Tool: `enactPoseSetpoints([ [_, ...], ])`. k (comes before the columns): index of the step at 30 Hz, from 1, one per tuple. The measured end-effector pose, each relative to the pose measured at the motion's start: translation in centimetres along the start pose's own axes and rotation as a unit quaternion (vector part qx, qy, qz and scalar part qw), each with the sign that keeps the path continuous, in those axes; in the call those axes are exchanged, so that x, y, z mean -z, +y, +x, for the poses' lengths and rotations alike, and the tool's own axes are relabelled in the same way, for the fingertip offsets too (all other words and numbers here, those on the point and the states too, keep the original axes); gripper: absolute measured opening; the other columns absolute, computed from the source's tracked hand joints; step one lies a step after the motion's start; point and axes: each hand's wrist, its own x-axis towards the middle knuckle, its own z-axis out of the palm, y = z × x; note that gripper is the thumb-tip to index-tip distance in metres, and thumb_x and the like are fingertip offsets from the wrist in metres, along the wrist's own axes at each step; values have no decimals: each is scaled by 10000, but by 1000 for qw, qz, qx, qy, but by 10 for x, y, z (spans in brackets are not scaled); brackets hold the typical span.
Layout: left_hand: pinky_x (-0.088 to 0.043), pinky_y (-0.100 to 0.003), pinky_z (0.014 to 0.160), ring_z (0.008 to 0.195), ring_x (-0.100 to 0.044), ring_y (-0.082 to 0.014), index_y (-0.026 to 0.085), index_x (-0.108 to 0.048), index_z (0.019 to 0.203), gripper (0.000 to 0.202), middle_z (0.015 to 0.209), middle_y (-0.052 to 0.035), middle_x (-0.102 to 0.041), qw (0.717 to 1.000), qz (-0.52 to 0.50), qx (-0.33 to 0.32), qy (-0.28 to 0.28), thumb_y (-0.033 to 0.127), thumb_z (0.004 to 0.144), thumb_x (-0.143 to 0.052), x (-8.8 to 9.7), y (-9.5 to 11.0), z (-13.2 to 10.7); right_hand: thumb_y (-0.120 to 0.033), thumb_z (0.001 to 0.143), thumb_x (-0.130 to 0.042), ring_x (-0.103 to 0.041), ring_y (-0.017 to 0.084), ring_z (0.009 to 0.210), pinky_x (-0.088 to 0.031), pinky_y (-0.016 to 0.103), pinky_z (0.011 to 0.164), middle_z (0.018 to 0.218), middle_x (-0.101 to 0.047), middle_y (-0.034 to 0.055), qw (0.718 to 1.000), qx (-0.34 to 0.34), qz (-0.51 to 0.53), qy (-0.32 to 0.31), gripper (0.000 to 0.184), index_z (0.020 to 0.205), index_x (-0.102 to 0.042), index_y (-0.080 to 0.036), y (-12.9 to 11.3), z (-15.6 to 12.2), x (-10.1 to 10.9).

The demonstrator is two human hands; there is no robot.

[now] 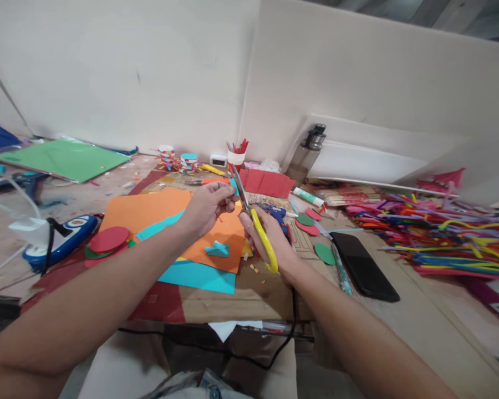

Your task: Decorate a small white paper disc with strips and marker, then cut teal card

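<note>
Between thumb and fingers, my left hand (210, 206) pinches a small piece of blue paper (234, 186). My right hand (270, 235) grips yellow-handled scissors (261, 235), whose blades point up and away beside the blue piece. Whether the blades touch the paper I cannot tell. Below my hands, a small heap of cut blue paper strips (218, 249) lies on a sheet of orange paper (145, 206). A larger sheet of blue paper (203, 279) sticks out from beneath the orange one.
Red and green paper discs (109, 239) lie at left, more at right by a glue stick (309, 197). A phone (365, 266) and a pile of colourful pipe cleaners (444, 233) are on the right. A bottle (305, 158) stands at the back, near folded red paper (266, 183).
</note>
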Motion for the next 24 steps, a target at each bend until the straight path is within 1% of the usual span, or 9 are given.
enactPoseSetpoints([
  [5, -421, -194, 514, 484, -520, -59, 124, -576, 631, 169, 613, -9, -608, 1000, -5, 3, -2, 223, 684, -702, 2, -2, 0, -522, 868, -515, -425, 75, 498, -352, 203, 459, 651, -488, -38, 1000, -2, 6, 4, 322, 828, -483, -203, 2, 1, 0],
  [9, -412, -177, 522, 495, -507, -46, 129, -573, 641, 173, 616, 6, -590, 1000, -18, -6, 4, 222, 691, -709, 2, -1, 0, -553, 839, -547, -427, 81, 496, -351, 209, 452, 637, -492, -36, 1000, -5, 25, 13, 353, 822, -500, -204, 2, 1, -2],
  [11, -403, -167, 525, 499, -490, -36, 132, -568, 655, 172, 616, 21, -570, 999, -34, -4, 10, 219, 693, -711, 1, -1, -1, -561, 823, -566, -431, 83, 497, -363, 217, 461, 634, -489, -41, 998, -7, 57, 34, 359, 863, -516, -208, 2, 1, -4],
  [13, -404, -166, 536, 508, -483, -30, 134, -576, 683, 162, 638, 26, -570, 999, -42, 5, 6, 221, 696, -712, 0, -2, -2, -557, 802, -599, -433, 82, 503, -373, 221, 470, 647, -481, -49, 992, -3, 101, 70, 375, 935, -524, -214, 2, 3, -5],
  [16, -408, -181, 548, 517, -490, -34, 133, -593, 713, 144, 680, 15, -595, 999, -31, 14, -23, 222, 704, -705, 0, -6, -3, -520, 766, -660, -436, 77, 526, -371, 214, 472, 689, -459, -57, 978, 18, 167, 120, 417, 1022, -504, -228, 1, 6, -7],
  [18, -402, -190, 547, 521, -500, -41, 132, -595, 706, 132, 675, 11, -596, 999, -11, 14, -46, 221, 710, -692, 0, -8, -4, -491, 757, -683, -448, 78, 556, -373, 210, 481, 714, -451, -57, 970, 33, 199, 137, 428, 1039, -487, -236, 1, 7, -7],
  [21, -392, -196, 540, 525, -518, -59, 136, -580, 674, 106, 610, 15, -573, 998, 20, 9, -54, 195, 703, -663, -1, -9, -6, -479, 770, -675, -489, 92, 625, -410, 217, 533, 755, -479, -39, 967, 38, 206, 143, 418, 1050, -486, -234, -1, 8, -6],
  [24, -380, -210, 512, 499, -519, -70, 147, -539, 648, 102, 620, -3, -610, 999, 29, 1, -39, 156, 678, -635, -3, -7, -7, -486, 804, -637, -537, 116, 716, -469, 253, 648, 833, -545, -4, 978, 44, 160, 127, 374, 1043, -512, -227, -1, 7, -5],
])
